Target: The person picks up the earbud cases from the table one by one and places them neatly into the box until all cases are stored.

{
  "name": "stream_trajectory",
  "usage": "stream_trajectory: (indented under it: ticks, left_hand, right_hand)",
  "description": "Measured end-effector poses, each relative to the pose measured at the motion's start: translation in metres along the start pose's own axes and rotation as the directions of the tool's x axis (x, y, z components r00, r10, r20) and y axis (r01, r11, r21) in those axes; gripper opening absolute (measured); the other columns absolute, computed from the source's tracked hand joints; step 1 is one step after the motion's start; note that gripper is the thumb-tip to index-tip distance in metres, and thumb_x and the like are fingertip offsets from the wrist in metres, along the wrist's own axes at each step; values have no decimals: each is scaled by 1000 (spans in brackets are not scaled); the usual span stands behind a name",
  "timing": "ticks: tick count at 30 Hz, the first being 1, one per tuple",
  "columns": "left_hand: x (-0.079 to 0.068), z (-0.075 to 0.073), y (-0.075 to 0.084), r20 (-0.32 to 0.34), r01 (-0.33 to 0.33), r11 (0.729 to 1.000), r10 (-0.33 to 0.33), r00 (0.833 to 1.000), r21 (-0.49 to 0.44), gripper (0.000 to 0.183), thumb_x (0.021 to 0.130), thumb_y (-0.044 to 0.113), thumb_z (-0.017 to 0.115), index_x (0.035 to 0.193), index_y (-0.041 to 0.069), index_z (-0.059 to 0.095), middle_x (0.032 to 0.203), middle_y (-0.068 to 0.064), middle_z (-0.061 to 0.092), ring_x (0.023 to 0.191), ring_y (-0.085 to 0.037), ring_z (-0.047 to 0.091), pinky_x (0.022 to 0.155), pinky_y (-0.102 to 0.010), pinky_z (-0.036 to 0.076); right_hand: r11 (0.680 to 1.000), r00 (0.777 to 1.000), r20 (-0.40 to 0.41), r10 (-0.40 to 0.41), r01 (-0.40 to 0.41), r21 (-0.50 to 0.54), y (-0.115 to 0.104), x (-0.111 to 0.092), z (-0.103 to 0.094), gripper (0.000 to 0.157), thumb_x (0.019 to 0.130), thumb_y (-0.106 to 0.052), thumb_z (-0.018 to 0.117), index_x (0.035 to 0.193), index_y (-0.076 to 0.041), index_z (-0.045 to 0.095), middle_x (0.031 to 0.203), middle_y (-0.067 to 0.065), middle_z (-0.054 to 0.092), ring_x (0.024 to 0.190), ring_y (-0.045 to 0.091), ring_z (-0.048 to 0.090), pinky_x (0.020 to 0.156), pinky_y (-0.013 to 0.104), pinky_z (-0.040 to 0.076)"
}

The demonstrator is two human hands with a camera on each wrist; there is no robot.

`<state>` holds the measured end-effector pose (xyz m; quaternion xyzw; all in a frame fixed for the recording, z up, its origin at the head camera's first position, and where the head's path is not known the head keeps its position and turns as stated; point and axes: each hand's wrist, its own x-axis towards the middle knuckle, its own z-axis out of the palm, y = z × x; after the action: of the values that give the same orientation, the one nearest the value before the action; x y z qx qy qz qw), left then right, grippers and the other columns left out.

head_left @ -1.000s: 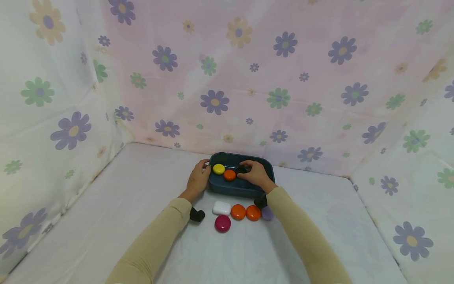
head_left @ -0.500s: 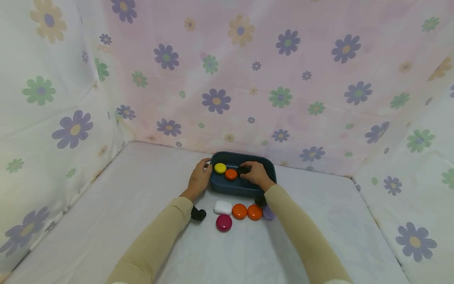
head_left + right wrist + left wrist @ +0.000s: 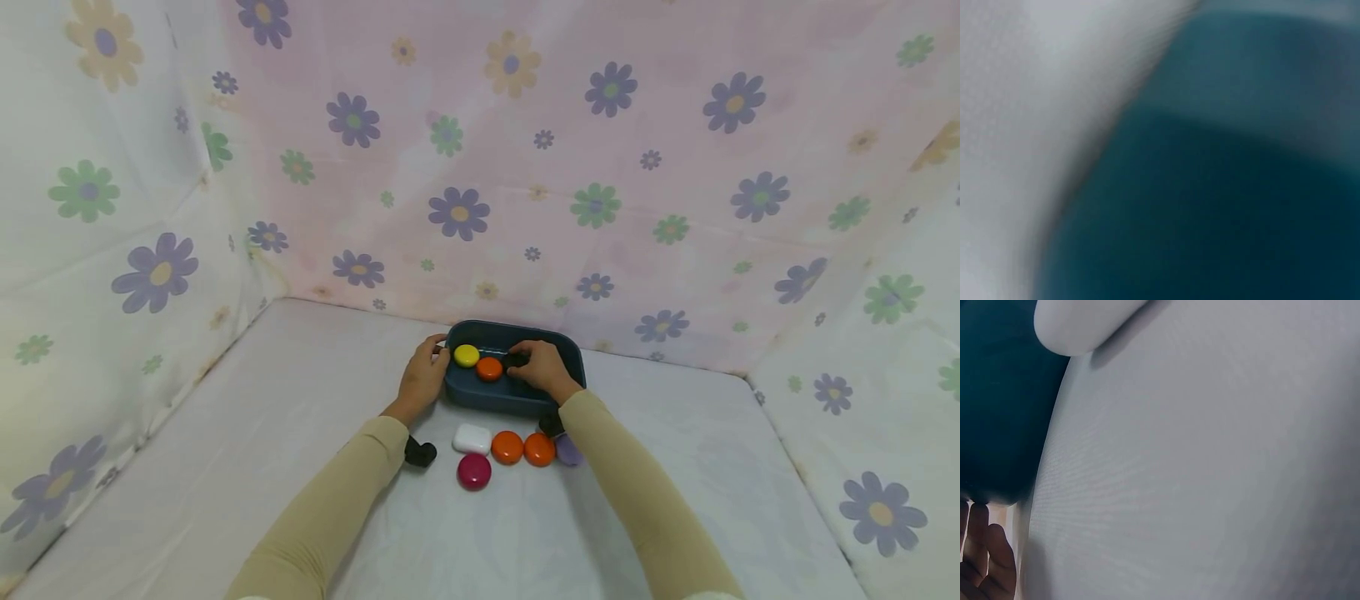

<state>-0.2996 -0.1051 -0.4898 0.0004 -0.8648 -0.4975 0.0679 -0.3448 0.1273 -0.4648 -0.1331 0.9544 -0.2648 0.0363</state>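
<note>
A dark blue-green rectangular tub (image 3: pixel 495 399) stands near the back of the table. My right hand (image 3: pixel 546 367) reaches inside it and pinches a small black piece (image 3: pixel 513 361), partly covered by the fingers. Left of that piece, a glossy orange disc (image 3: pixel 490 369) and a yellow disc (image 3: pixel 467 356) lie on the tub's floor. My left hand (image 3: pixel 422 379) is at the tub's left end; in the left wrist view its fingers (image 3: pixel 1000 556) meet the outer wall with their tips. The right wrist view holds only blurred tub wall (image 3: pixel 1197 206) and cloth.
In front of the tub lie a white rounded block (image 3: pixel 472 439), a crimson disc (image 3: pixel 474 472), two orange discs (image 3: pixel 507 447) and a purple piece (image 3: pixel 569 451) partly behind the right sleeve. A flowered curtain (image 3: pixel 480 167) closes off the back and sides of the cloth-covered table.
The whole scene has shifted slightly in the head view. Both hands keep their places at the tub, and the discs stay where they were.
</note>
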Motion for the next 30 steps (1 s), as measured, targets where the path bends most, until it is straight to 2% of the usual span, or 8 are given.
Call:
stream_trajectory:
  ticks: [11, 16, 22, 30]
  left_hand:
    - [-1, 0, 2, 7, 16, 1000, -16, 1000, 0, 43, 101, 34, 39, 140, 17, 45, 130, -11, 55, 116, -29, 52, 101, -47, 42]
    - [-2, -1, 3, 6, 5, 1000, -5, 1000, 5, 43, 101, 33, 38, 141, 17, 45, 130, -12, 56, 114, -29, 53, 99, -47, 42]
    - [-3, -2, 5, 2, 0, 1000, 0, 1000, 1, 43, 101, 32, 39, 140, 16, 45, 128, -12, 57, 110, -30, 54, 97, -46, 43]
    - [-1, -2, 3, 3, -12, 1000, 12, 1000, -6, 43, 101, 31, 39, 140, 15, 46, 127, -12, 58, 110, -30, 55, 96, -46, 43]
  right_hand:
    - [998, 998, -17, -52, 52, 18, -5, -15, -8, 39, 83, -25, 74, 119, -14, 67, 126, 11, 63, 114, 29, 58, 101, 47, 45]
    - [997, 996, -53, -65, 67, 42, -10, -25, -15, 37, 82, -27, 75, 117, -16, 68, 123, 10, 64, 108, 28, 60, 97, 46, 47]
    - [992, 992, -85, -90, 97, 80, -19, -47, -24, 38, 81, -28, 76, 116, -16, 68, 117, 8, 66, 98, 24, 61, 89, 42, 51]
    - [982, 989, -97, -109, 123, 143, -36, -80, -36, 36, 80, -24, 77, 113, -14, 67, 113, 6, 67, 95, 21, 63, 86, 38, 53]
